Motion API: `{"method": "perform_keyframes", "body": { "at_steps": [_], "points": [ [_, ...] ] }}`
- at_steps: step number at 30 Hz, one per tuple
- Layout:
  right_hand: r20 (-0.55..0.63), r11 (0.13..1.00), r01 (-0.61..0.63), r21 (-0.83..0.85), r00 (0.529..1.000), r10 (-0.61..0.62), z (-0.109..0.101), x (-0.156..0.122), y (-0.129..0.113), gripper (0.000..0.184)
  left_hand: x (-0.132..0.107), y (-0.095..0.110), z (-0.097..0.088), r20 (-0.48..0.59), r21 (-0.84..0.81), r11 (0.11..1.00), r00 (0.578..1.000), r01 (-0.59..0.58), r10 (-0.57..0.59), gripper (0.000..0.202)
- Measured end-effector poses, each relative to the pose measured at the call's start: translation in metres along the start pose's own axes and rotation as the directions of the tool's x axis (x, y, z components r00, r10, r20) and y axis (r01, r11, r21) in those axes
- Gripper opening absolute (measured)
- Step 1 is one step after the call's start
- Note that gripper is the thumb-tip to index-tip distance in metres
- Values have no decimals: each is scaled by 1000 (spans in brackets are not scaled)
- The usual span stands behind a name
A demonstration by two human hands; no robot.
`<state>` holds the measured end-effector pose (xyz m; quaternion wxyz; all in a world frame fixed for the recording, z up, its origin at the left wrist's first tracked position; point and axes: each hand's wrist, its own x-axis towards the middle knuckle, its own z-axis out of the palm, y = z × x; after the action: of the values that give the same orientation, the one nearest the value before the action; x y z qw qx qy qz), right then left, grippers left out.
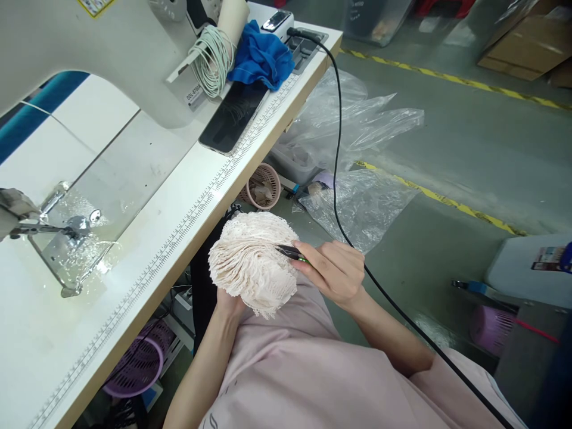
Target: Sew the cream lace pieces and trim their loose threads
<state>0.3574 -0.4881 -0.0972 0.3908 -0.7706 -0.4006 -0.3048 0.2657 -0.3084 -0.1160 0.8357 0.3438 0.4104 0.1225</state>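
Note:
A thick bundle of cream lace fabric [254, 262], its many layers fanned and ruffled, is held above my lap. My left hand [229, 301] grips it from below; the fabric hides most of those fingers. My right hand [336, 271] is closed around small black thread snips [289, 252] with a bit of green on them. The snips point left, and their tip reaches the lace layers. Whether the blades are apart cannot be made out.
Left of me is a sewing machine [129, 42] on a white table [156, 262] with a ruler edge. A phone [235, 116], blue cloth [261, 56] and cord coil [211, 62] lie there. A black cable [338, 149] hangs past my right arm. Baskets [263, 186] and plastic bags [361, 202] are below.

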Motion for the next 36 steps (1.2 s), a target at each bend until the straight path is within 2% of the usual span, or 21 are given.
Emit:
{"method": "perform_keyframes", "body": {
  "at_steps": [5,9,14,20,26,36],
  "points": [
    [3,1000,-9,-9,1000,9,1,-2,0,23,0,0,-1,2,-26,999,1000,20,-20,39],
    [8,994,-80,71,997,80,-2,-1,-1,20,2,-1,-3,14,-31,999,1000,7,-7,37],
    [100,961,-172,215,983,154,-8,-4,-2,23,4,0,-6,-37,10,998,997,-65,65,32],
    [176,951,-218,218,967,182,-10,-8,-5,31,5,3,-5,-71,44,997,995,-65,68,32],
    [107,940,-216,263,975,194,-5,-5,-8,27,4,4,-1,-81,40,997,995,-59,62,31],
    [72,956,-201,213,979,190,3,-3,-13,31,1,-4,0,41,20,1000,999,-3,3,37]
  ]
}}
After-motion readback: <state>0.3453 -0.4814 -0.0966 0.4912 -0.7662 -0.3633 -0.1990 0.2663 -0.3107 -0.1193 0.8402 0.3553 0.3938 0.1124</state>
